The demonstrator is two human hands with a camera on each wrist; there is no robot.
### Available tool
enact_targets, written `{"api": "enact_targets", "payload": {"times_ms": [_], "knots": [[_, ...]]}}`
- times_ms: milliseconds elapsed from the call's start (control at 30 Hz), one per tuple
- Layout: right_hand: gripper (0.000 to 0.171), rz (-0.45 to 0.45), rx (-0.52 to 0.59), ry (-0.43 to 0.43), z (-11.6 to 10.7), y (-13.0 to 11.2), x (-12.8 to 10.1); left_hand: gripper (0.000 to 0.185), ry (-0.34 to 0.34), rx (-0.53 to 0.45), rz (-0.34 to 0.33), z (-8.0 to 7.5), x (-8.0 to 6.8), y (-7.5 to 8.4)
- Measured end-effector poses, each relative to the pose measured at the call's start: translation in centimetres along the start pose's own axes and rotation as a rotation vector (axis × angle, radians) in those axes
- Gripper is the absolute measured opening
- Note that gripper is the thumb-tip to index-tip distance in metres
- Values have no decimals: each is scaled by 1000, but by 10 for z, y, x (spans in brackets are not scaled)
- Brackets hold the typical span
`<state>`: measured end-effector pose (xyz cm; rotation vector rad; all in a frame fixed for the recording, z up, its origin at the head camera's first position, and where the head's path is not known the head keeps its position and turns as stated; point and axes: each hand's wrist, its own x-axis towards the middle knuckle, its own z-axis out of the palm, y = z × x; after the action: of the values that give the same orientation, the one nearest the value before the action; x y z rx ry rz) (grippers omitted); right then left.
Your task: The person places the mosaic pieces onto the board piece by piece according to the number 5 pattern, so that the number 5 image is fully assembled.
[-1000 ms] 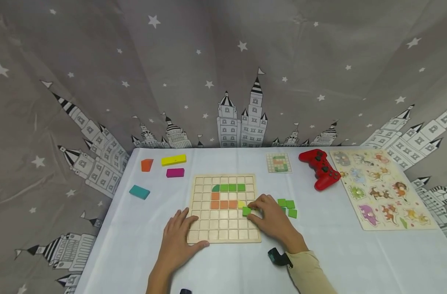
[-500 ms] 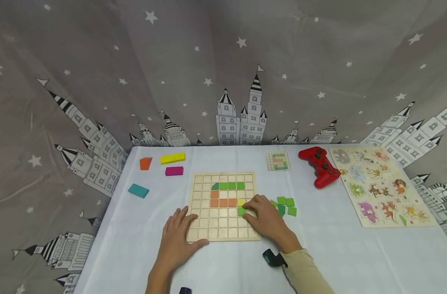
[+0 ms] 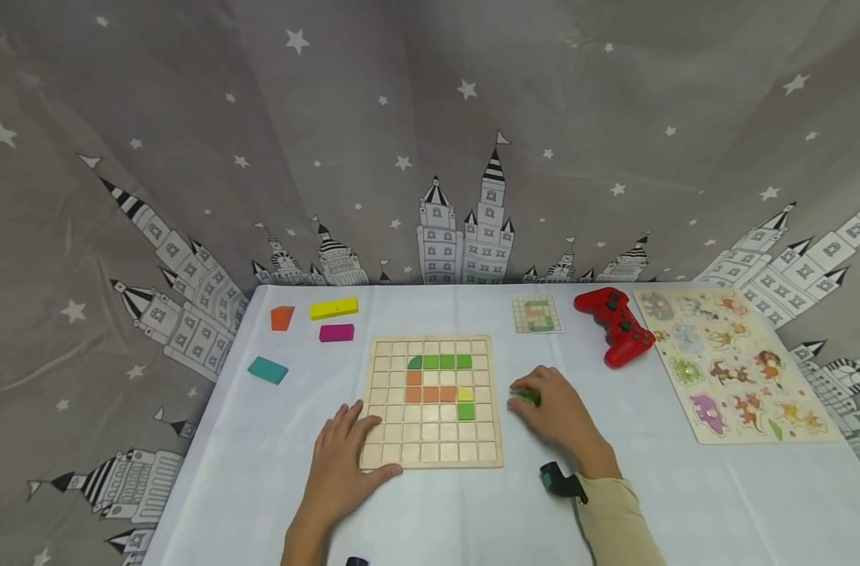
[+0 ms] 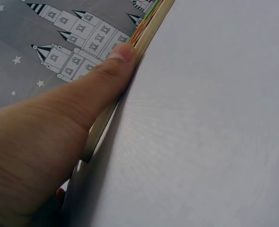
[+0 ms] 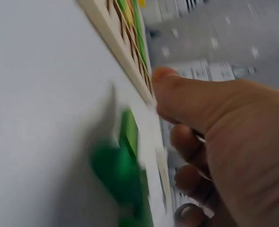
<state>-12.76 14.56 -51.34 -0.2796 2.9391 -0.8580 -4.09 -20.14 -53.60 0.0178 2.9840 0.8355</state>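
A square wooden grid board [image 3: 391, 456] lies mid-table, bearing a row of green tiles [image 3: 440, 362], orange tiles [image 3: 430, 394], a yellow rounded piece [image 3: 464, 395] and a single green tile [image 3: 466, 411] below it. My left hand [image 3: 341, 456] rests at its lower left corner, fingers along the left side. Its thumb [image 4: 118, 59] lies against the front edge in the left wrist view. Right of the board, my right hand [image 3: 553, 413] hovers over loose green tiles [image 5: 129, 127], thumb and forefinger apart with green showing between them. A dark green piece [image 5: 116, 168] looks blurred below the hand.
A small pattern card [image 3: 536, 314], a red game controller [image 3: 617, 326] and an animal puzzle board [image 3: 741, 362] stand toward the right. Yellow [image 3: 334, 307], magenta [image 3: 336, 332], teal [image 3: 267, 369] and orange [image 3: 282, 317] blocks lie at left. A castle-print curtain [image 3: 465, 157] hangs behind.
My right hand set the green tile into the cell under the yellow piece, let go, and moved right over the loose tiles. My left hand stays at the board's corner.
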Motion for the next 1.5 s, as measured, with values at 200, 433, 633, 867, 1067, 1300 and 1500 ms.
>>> {"api": "enact_targets", "payload": {"times_ms": [200, 433, 633, 867, 1067, 1300, 1500], "knots": [[19, 45, -12, -45, -14, 17, 4, 88, 8, 1, 9, -1, 1, -2], [18, 11, -40, -24, -5, 15, 9, 89, 11, 2, 10, 2, 0, -4], [30, 38, -49, 8, -8, 16, 9, 88, 11, 4, 11, 1, 0, -3], [31, 56, -79, 14, -3, 12, 9, 87, 13, 2, 14, -2, 0, -1], [32, 50, -105, 39, 1, 8, 6, 88, -7, -2, -5, 0, -1, -1], [30, 46, -129, 27, 4, 10, 8, 87, 13, -4, 11, 0, 0, -1], [28, -4, -91, 36, 5, 3, 5, 88, -2, -1, 10, 0, 1, -1]]}}
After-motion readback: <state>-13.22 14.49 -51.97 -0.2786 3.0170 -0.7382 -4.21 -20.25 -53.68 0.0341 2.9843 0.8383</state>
